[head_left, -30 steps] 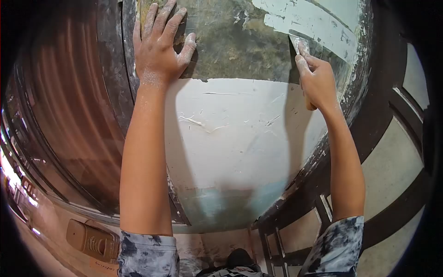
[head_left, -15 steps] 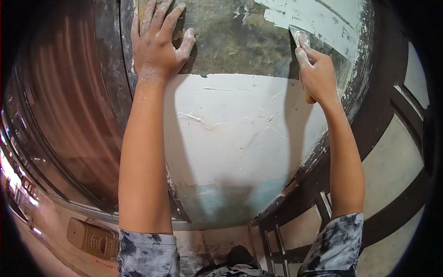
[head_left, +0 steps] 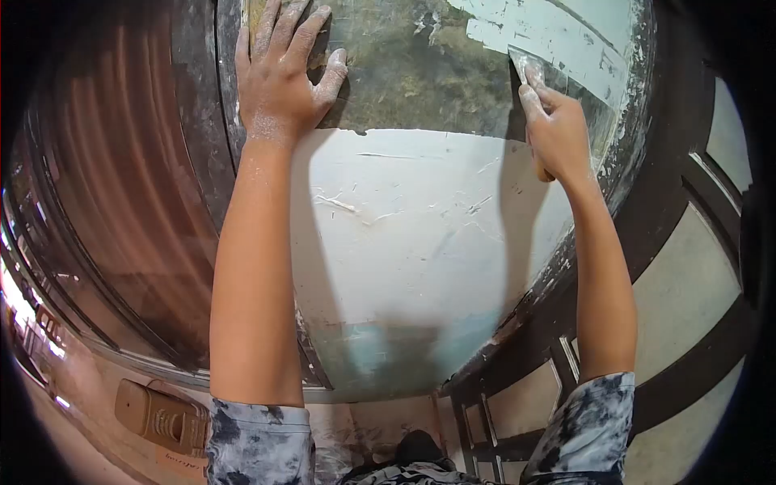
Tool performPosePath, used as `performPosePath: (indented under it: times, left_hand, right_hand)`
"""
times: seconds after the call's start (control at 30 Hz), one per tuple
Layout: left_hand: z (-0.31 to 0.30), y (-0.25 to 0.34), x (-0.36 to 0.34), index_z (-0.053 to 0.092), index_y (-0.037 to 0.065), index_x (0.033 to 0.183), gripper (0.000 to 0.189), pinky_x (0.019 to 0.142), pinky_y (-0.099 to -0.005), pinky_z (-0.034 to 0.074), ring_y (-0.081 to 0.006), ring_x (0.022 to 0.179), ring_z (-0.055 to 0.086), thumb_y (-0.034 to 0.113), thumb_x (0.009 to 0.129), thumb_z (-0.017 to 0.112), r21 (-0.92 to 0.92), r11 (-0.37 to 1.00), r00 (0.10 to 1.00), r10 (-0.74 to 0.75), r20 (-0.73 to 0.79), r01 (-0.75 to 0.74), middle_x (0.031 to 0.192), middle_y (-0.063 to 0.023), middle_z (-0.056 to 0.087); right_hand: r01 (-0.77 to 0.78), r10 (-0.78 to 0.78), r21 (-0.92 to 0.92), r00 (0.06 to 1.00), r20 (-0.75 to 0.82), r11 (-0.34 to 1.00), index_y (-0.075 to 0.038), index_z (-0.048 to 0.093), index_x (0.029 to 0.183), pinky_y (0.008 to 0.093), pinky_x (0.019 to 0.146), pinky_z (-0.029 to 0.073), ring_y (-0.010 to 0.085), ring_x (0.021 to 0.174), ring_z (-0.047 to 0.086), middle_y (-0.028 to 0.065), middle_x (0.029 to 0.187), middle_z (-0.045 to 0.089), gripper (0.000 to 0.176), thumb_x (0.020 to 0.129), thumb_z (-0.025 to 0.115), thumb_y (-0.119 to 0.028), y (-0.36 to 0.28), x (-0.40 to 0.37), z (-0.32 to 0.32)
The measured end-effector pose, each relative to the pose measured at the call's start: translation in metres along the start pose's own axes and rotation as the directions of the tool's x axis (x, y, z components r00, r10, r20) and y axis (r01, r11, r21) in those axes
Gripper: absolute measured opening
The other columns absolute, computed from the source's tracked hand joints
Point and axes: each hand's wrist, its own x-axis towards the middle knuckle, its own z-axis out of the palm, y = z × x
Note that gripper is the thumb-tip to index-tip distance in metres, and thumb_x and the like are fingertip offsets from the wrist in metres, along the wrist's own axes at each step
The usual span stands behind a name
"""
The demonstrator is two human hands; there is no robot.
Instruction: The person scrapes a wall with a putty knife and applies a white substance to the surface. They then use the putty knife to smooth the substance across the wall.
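My right hand [head_left: 558, 137] is clenched around the scraper [head_left: 529, 71], a thin metal blade smeared with pale paste, its wooden handle end poking out below my palm. The blade tip is at the ragged lower border of a chalky coat [head_left: 558, 36], toward the right edge of the panel [head_left: 404, 89]. My left hand [head_left: 283, 85] grasps nothing; it lies spread, fingers apart, near the panel's left edge (white dust cakes both hands). Between them the surface is dark, mottled and scuffed. Below runs a smooth white layer [head_left: 404, 218], scored with thin ridges and nicks, then a bluish-green band [head_left: 396, 347] near the bottom edge. My left forearm hides part of the left edge, and shadows cross the white. Dark framing [head_left: 687, 242] flanks the right; reddish-brown folds [head_left: 121, 178] hang left, above a brown plastic object [head_left: 162, 416] down low.
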Motion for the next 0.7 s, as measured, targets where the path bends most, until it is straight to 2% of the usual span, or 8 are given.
performPosePath:
  times: [0.07,0.17,0.23,0.27,0.37,0.43,0.63,0.7]
  left_hand:
    - [0.0,-0.001,0.001,0.059,0.011,0.14,0.061,0.125,-0.0493,0.028,-0.0347,0.151,0.035,0.024,0.081,0.069,-0.007,1.0,1.0,-0.009,0.0,0.009,0.158,-0.012,0.046]
    - [-0.001,0.0,0.001,0.059,0.012,0.141,0.061,0.125,-0.049,0.028,-0.0342,0.151,0.036,0.024,0.082,0.069,-0.038,0.998,0.999,-0.039,0.02,0.04,0.159,-0.0114,0.046]
    - [-0.001,0.0,0.0,0.059,0.013,0.141,0.061,0.125,-0.0493,0.028,-0.0346,0.151,0.035,0.025,0.082,0.07,-0.037,0.999,0.999,-0.033,0.02,0.034,0.159,-0.0112,0.045]
    - [-0.001,0.0,0.0,0.059,0.013,0.141,0.061,0.125,-0.0493,0.028,-0.0346,0.151,0.035,0.025,0.082,0.07,-0.037,0.999,0.999,-0.032,0.022,0.033,0.159,-0.0112,0.045]
    - [0.0,-0.001,0.001,0.058,0.013,0.141,0.061,0.125,-0.0502,0.027,-0.0349,0.152,0.034,0.025,0.082,0.07,0.015,1.0,1.0,0.011,-0.003,-0.011,0.159,-0.0112,0.045]
    - [-0.001,0.002,0.001,0.059,0.012,0.14,0.062,0.125,-0.0511,0.026,-0.0352,0.151,0.034,0.025,0.081,0.07,0.05,0.999,1.0,-0.018,0.012,0.018,0.159,-0.0115,0.045]
    - [-0.001,-0.001,0.001,0.059,0.011,0.14,0.061,0.125,-0.0511,0.026,-0.0352,0.151,0.034,0.025,0.081,0.07,0.042,0.999,0.999,0.031,-0.029,-0.029,0.159,-0.0117,0.046]
    - [0.0,0.0,0.002,0.059,0.011,0.14,0.061,0.125,-0.0511,0.026,-0.0353,0.151,0.034,0.025,0.081,0.07,0.024,0.999,1.0,0.021,-0.017,-0.021,0.159,-0.0118,0.046]
  right_hand:
    - [0.076,-0.075,0.027,0.997,-0.034,0.997,0.003,0.072,0.102,0.0382,0.065,0.048,0.0208,0.06,0.057,0.0133,0.063,0.059,0.035,0.1,0.061,-0.03,0.006,-0.001,0.001]
    - [-0.055,0.056,-0.024,0.997,0.053,0.998,0.004,0.07,0.096,0.0385,0.064,0.047,0.0207,0.059,0.056,0.0129,0.063,0.059,0.036,0.1,0.061,-0.03,-0.002,-0.003,-0.003]
    - [0.037,-0.036,-0.063,0.999,0.023,0.997,-0.002,0.072,0.127,0.0305,0.054,0.043,0.0093,0.053,0.053,0.0008,0.06,0.056,0.037,0.103,0.061,-0.028,0.0,0.005,-0.002]
    - [0.035,-0.034,-0.061,0.999,0.023,0.998,-0.002,0.072,0.127,0.0305,0.054,0.043,0.0093,0.053,0.053,0.0008,0.06,0.056,0.037,0.103,0.061,-0.028,0.0,0.005,-0.002]
    - [-0.062,0.063,-0.025,0.997,0.049,0.998,0.003,0.071,0.1,0.0392,0.064,0.048,0.021,0.057,0.056,0.0127,0.063,0.06,0.036,0.101,0.06,-0.031,-0.007,-0.001,-0.002]
    - [0.046,-0.046,-0.051,0.999,-0.001,0.998,0.0,0.074,0.121,0.0296,0.055,0.043,0.0087,0.053,0.052,0.0008,0.061,0.057,0.036,0.103,0.062,-0.029,0.001,-0.007,0.002]
    - [-0.032,0.032,-0.007,0.997,0.066,0.999,0.002,0.072,0.123,0.0301,0.053,0.043,0.0094,0.052,0.051,0.0009,0.06,0.056,0.038,0.103,0.06,-0.029,-0.004,0.005,0.0]
    - [0.081,-0.084,-0.045,0.995,-0.061,0.996,0.003,0.072,0.1,0.041,0.068,0.05,0.0324,0.061,0.06,0.0195,0.067,0.063,0.035,0.1,0.06,-0.03,0.0,-0.002,0.005]
